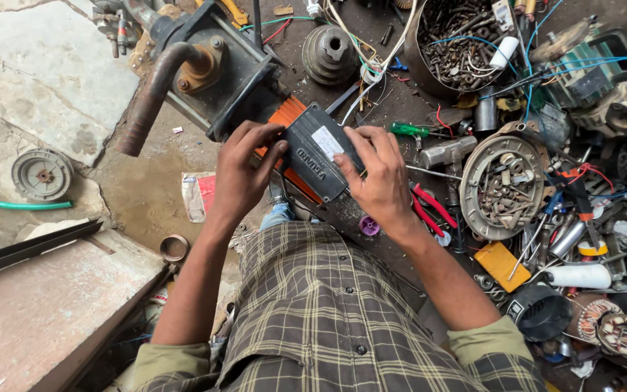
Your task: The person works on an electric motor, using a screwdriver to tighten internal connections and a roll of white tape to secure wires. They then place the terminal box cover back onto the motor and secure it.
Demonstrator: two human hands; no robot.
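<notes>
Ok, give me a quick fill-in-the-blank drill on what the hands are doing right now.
1. Both hands grip a dark grey box whose body underneath is ____ in colour.
2. The left hand holds the box's left side, while the ____ hand holds the other side.
3. The pliers lying beside the right wrist have ____ handles.
4. The round pan at the right holds loose ____ and other small metal parts.

Missing words: orange; right; red; bolts

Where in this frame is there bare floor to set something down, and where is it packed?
Bare ground shows left of the left hand, between the rusty pipe, the round cover and the flat slab. Right of the right hand, holding the grey and orange box, it is crowded: pliers, dish of bolts, bucket of scrap, wires.
</notes>
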